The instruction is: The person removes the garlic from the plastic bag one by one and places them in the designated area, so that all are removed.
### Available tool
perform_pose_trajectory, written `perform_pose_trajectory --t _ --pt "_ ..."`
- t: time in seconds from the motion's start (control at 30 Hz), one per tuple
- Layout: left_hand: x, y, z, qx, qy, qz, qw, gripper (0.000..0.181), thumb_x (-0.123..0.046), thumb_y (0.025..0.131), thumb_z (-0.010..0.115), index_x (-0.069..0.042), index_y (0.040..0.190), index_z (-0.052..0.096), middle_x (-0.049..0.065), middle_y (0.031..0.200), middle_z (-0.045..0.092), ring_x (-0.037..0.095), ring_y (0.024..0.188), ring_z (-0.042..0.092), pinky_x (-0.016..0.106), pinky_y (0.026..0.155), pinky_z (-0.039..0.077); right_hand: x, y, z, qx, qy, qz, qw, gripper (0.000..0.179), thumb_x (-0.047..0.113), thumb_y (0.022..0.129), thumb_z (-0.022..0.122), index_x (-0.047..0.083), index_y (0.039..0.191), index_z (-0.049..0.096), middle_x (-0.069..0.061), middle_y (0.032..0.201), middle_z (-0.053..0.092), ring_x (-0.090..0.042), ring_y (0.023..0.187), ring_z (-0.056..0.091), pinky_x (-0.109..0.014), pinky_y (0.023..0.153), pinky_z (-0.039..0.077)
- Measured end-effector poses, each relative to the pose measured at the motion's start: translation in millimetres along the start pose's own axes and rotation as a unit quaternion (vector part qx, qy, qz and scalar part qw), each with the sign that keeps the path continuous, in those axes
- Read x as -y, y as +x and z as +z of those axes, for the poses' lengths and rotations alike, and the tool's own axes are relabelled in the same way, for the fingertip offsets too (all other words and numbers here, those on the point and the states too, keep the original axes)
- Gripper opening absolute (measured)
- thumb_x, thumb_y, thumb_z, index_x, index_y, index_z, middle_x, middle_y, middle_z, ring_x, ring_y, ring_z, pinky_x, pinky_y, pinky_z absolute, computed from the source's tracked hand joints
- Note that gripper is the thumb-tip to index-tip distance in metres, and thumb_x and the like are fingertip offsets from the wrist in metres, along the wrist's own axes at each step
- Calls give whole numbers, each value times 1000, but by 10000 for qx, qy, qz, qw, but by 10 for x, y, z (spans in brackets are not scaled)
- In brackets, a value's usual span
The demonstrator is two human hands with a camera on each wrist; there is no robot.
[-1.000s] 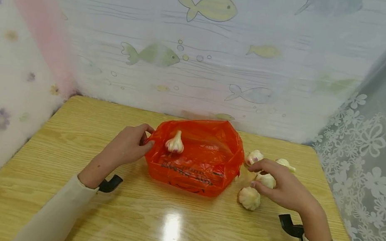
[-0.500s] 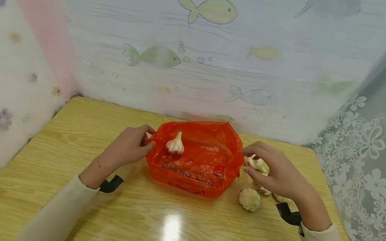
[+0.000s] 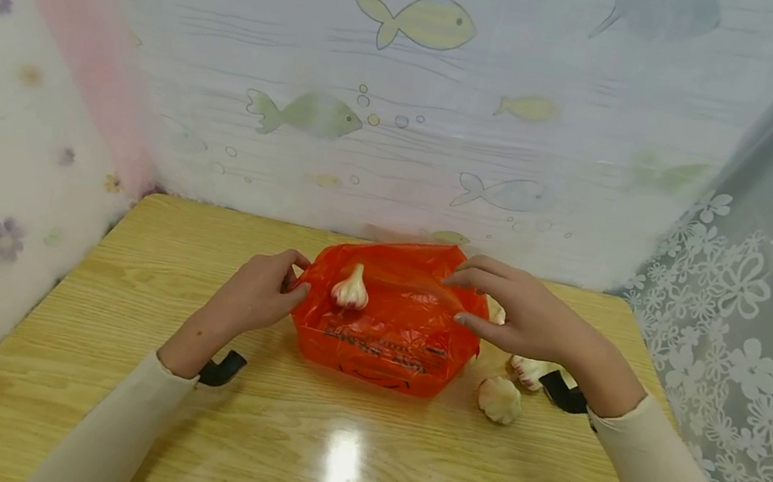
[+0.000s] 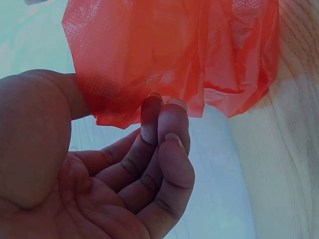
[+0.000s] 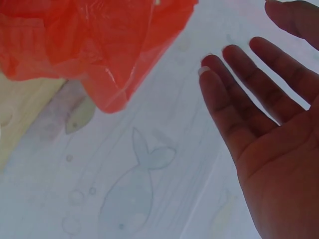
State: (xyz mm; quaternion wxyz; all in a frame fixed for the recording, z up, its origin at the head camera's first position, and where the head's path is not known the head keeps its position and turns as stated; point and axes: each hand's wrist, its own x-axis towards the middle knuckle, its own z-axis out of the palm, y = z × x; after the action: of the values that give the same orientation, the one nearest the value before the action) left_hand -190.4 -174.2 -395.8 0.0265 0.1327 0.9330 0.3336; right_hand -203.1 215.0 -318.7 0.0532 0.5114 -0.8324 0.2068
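Note:
An orange-red plastic bag [image 3: 383,358] with dark print lies on the table, its mouth spread. One garlic bulb [image 3: 351,289] with a purple-tinged base shows inside its left part. My left hand [image 3: 262,289] pinches the bag's left rim between thumb and fingers, also plain in the left wrist view. My right hand [image 3: 516,308] hovers over the bag's right rim. In the right wrist view its fingers [image 5: 264,89] are spread and hold nothing. Right of the bag lie more garlic bulbs: one in front [image 3: 500,400], others partly hidden by my right hand and wrist.
The wooden table [image 3: 234,436] extends in front of the bag and on both sides. A wall sheet with printed fish [image 3: 436,23] rises behind its back edge. A lace-patterned curtain [image 3: 736,288] hangs along the right side.
My right hand has moved up and left from the garlic bulbs to above the bag's right rim. My left hand keeps its pinch on the bag, nearly still.

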Motion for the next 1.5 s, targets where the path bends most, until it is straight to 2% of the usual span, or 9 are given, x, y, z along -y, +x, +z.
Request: perform_pose_trajectory --t 0.17,0.43,0.6,0.77,1.0,1.1,1.27,1.37,1.5 --pt "2 9 -4 -3 -6 18 10000 37 -19 104 64 1 135 58 3 79 65 19 63 57 34 61 52 9 163 -10 203 -39 -195 9996 36 16 98 77 9 131 68 -5 131 64 -23 119 62 -45 102 52" --pt "-3 15 -3 17 16 -17 10000 37 -19 104 64 1 135 58 3 79 66 19 63 57 34 61 52 -11 399 14 596 -27 -127 9981 35 23 101 73 12 134 68 -4 136 65 -24 128 60 -46 109 49" --pt "-2 3 -4 11 10 -41 10000 38 -18 103 64 1 135 58 4 79 65 19 63 57 34 61 52 -20 560 50 755 -145 -241 9967 35 24 101 71 11 134 68 -6 137 64 -29 132 58 -50 113 45" --pt "2 1 -6 5 18 -39 10000 38 -18 103 64 1 135 58 4 79 65 19 63 57 34 61 52 0 686 71 1015 -311 -95 9943 39 23 100 73 12 137 68 -8 145 61 -35 141 53 -54 117 41" --pt "11 8 -2 -21 36 26 10000 37 -19 103 64 1 134 59 3 79 66 19 63 57 34 61 52 15 859 138 1378 -552 -144 9888 40 23 99 75 12 138 67 -9 142 62 -31 132 59 -50 111 47" --pt "11 6 -1 -14 24 3 10000 37 -19 103 64 1 134 59 3 79 66 19 63 57 34 61 52 17 934 175 1510 -586 -217 9866 40 22 99 75 11 137 67 -9 142 61 -31 134 58 -49 111 48" --pt "2 4 0 -11 28 -11 10000 37 -19 103 65 1 135 58 3 79 65 19 63 57 34 61 52 -1 1026 272 1633 -484 -370 9847 37 17 97 77 11 132 67 -10 140 62 -34 155 37 -48 121 39" --pt "-2 5 -1 -11 42 4 10000 37 -19 103 65 1 135 59 3 78 65 18 63 57 34 61 52 4 1068 321 1851 -453 -201 9815 38 16 97 77 11 133 67 -8 138 63 -33 161 24 -47 125 33" --pt "-4 7 -6 4 45 14 10000 38 -18 104 65 1 135 58 3 78 65 18 63 57 34 61 52 25 1146 385 2200 -518 54 9741 43 19 99 75 10 140 66 -6 144 60 -28 152 40 -43 121 39"
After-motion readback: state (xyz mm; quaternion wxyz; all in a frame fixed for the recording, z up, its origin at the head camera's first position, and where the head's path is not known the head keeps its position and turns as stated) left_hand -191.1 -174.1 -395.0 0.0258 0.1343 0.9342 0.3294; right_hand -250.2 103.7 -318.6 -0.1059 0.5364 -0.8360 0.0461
